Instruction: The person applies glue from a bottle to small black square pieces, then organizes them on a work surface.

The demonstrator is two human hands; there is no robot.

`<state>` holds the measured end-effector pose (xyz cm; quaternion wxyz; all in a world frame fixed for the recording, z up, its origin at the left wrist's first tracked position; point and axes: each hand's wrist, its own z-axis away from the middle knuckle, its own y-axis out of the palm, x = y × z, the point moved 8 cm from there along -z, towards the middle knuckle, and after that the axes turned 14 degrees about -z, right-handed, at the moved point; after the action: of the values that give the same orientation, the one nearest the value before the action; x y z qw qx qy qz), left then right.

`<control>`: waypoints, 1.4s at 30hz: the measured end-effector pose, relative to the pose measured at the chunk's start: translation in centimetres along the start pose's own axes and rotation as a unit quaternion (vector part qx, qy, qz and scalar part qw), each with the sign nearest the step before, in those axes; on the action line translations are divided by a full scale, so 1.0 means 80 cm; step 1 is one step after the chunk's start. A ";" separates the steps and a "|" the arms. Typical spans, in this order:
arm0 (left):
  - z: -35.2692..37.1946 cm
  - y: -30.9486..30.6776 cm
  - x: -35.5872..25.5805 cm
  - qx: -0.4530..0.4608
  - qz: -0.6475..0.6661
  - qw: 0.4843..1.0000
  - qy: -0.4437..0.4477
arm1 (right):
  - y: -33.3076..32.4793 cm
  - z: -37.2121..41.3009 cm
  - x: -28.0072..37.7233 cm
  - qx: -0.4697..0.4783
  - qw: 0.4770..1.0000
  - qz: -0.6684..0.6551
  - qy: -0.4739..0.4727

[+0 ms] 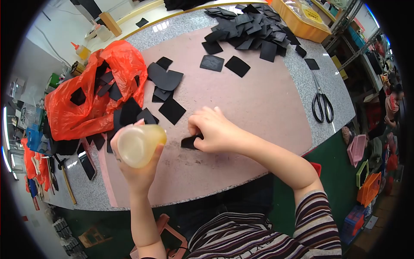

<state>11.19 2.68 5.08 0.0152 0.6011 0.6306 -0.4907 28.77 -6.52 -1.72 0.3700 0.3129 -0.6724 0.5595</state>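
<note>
My left hand [137, 175] is wrapped round a translucent squeeze bottle [136, 149] of yellowish liquid, its base turned up toward me. The bottle's tip is hidden. My right hand [211, 129] pinches a small black square piece [188, 143] against the pinkish mat [241, 125]; the fingers cover part of that piece. Just beyond the two hands lies another black square [172, 111]. A curved black piece [167, 80] and several squares overlap farther up on the left.
A red plastic bag [125, 60] with black pieces spills out at left. A heap of black squares [241, 30] lies at the back, near a yellow tray [302, 21]. Black-handled scissors [322, 103] lie on the right; a phone [86, 162] is at the left edge.
</note>
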 end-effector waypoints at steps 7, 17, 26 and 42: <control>0.042 -0.039 0.050 -0.007 0.069 0.989 -0.129 | -0.185 -0.087 -0.036 -0.283 0.873 0.397 0.030; 0.044 -0.002 0.023 0.019 0.135 0.986 -0.098 | -0.050 -0.106 0.012 -0.170 0.935 0.223 -0.216; 0.074 0.073 0.034 0.104 0.654 0.680 -0.314 | -0.020 0.090 0.020 -0.102 0.982 0.058 -0.149; 0.007 0.074 -0.029 0.095 -0.084 0.991 0.044 | 0.018 0.141 0.048 -0.122 0.948 0.247 -0.161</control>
<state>16.08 -0.60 2.61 -0.1113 0.5655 0.6294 -0.5212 23.86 -17.40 -0.39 0.1425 0.1752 -0.8423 0.4894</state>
